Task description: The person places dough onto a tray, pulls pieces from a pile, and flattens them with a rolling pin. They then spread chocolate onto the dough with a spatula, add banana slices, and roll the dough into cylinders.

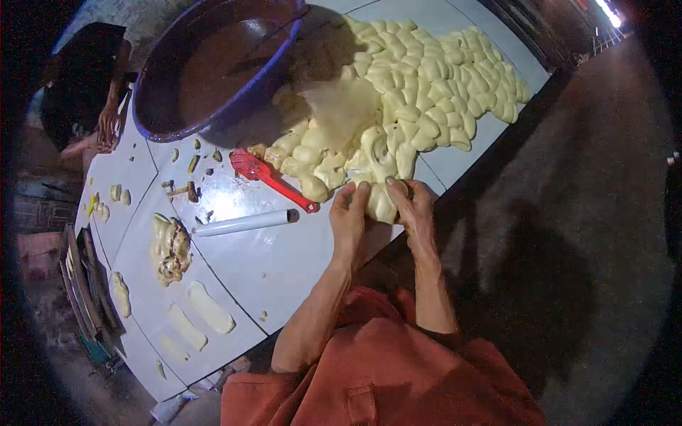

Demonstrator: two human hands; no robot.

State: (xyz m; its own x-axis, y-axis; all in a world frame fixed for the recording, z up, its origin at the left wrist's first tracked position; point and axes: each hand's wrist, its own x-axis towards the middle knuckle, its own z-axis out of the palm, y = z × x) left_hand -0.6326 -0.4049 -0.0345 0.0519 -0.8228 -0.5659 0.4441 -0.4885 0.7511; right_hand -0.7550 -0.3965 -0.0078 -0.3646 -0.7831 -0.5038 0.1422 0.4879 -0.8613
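My left hand (348, 221) and my right hand (413, 214) are closed from either side on a soft, pale yellow lump of dough (382, 206) at the table's near edge. Both thumbs press its upper part, and some fingers are hidden beneath it. Just beyond lies a stretched, glossy piece (379, 153) of the same dough. A wide bed of rounded dough pieces (433, 85), packed side by side, spreads away to the upper right. Left of my left hand is a red tool (284, 188) with a long handle and a dark-smeared head.
A large purple basin (145, 106) holding brown contents stands at the back left. A white tube (245, 223) lies on the white tabletop (284, 263). Flattened dough strips (211, 307) and a brown-stained dough lump (170, 250) lie further left. Another person's hands (106, 129) rest at the far left edge.
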